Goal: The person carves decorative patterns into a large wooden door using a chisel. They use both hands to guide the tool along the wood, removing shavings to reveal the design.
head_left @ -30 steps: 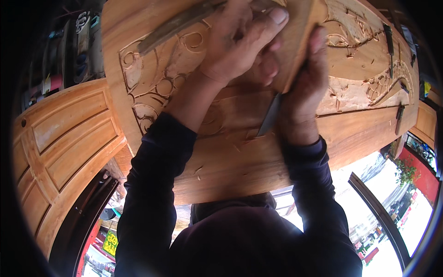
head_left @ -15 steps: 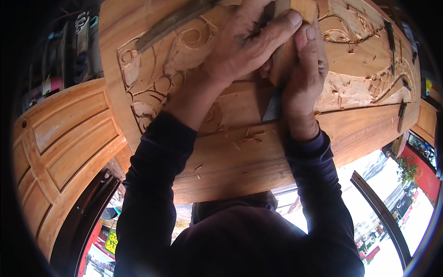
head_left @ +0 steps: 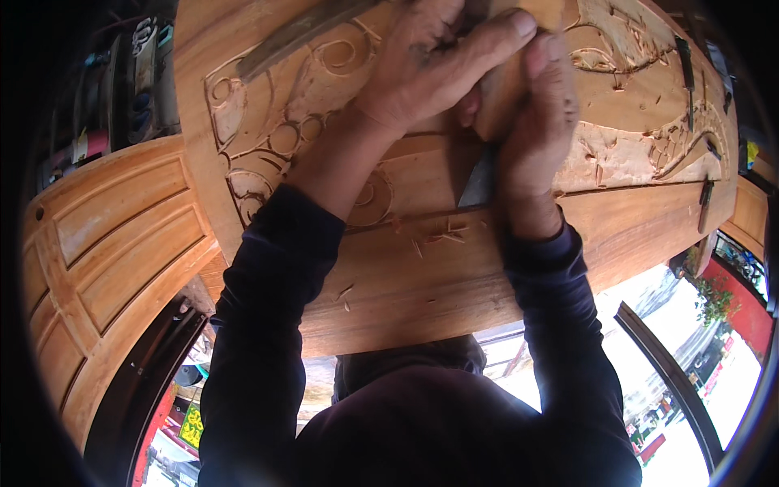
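Both my hands are closed around a thick wooden block (head_left: 497, 105) at the top middle, over a carved wooden panel (head_left: 406, 296). My left hand (head_left: 414, 77) grips it from the left, thumb stretched along its top. On its right side, my right hand (head_left: 542, 122) wraps round it, slightly blurred. A dark grey, blade-like piece (head_left: 477, 183) shows below the block's near end; how the two join is hidden. Scrolls and circles (head_left: 300, 134) are cut into the panel on the left. Loose shavings (head_left: 448, 233) lie just nearer than the blade-like piece.
A long dark bar-shaped tool (head_left: 304, 36) lies across the panel's far left. Slim dark tools (head_left: 687, 81) rest toward its right edge, beside more shavings and carving. At the left stands a panelled wooden door (head_left: 130, 235). A dark post (head_left: 669, 381) rises at the lower right.
My hands and the block have shifted slightly away from me. More of the grey blade-like piece shows, and the shavings near it have moved a little.
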Available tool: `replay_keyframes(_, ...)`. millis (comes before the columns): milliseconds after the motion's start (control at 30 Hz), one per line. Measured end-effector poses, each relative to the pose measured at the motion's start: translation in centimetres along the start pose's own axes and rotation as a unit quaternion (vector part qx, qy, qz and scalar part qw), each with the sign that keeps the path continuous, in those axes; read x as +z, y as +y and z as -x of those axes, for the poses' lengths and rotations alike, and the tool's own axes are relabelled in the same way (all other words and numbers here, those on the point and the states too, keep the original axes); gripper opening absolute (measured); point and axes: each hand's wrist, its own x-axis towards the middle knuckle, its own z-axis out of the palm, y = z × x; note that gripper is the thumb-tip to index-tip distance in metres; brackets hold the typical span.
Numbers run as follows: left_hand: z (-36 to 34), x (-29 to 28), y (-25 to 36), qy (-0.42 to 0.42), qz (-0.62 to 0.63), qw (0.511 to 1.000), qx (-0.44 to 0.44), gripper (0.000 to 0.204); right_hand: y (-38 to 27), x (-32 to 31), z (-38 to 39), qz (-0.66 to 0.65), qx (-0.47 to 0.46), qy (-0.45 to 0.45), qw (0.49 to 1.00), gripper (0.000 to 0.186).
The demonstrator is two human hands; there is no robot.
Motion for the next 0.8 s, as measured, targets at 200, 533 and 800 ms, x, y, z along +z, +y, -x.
replay_keyframes(200,0.3,-1.3,0.2,-0.05,0.072,0.995,-0.04,0.043,0.1,-0.6,-0.2,-0.134,0.066,-0.071,0.986,0.039)
replay_keyframes(533,-0.7,-0.5,-1.8,-0.008,0.065,0.994,0.085,0.038,0.5,0.1,0.1,0.09,-0.012,0.023,0.996,0.042)
replay_keyframes(800,-1.7,-2.7,-2.6,0.044,-0.024,0.981,0.188,0.026,0.8,1.3,0.4,0.031,0.014,-0.045,0.998,0.038)
